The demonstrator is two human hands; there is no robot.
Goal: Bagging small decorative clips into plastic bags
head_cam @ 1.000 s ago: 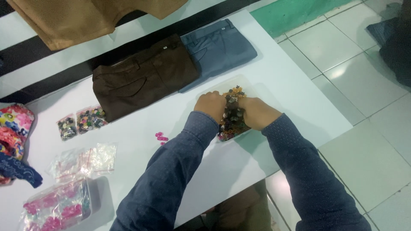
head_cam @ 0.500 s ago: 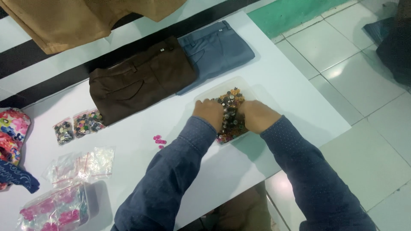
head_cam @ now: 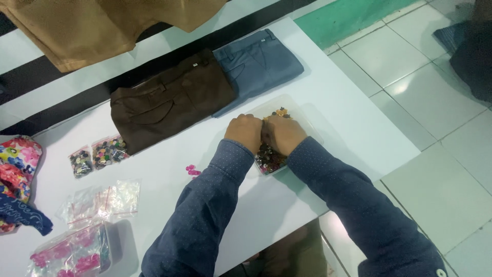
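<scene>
Clear plastic bag of mixed buttons [head_cam: 270, 156]: lying on the white table [head_cam: 353, 128], being pressed under both hands near its centre. Left hand [head_cam: 246, 132] and right hand [head_cam: 284, 133]: being held knuckles-up, touching, curled over the bag; whether anything is being gripped cannot be told. Brown folded trousers [head_cam: 169, 100] at 10 o'clock from the hands; grey-blue folded trousers [head_cam: 259, 64] at 12 o'clock. Small button packets [head_cam: 97, 154] at 9 o'clock.
</scene>
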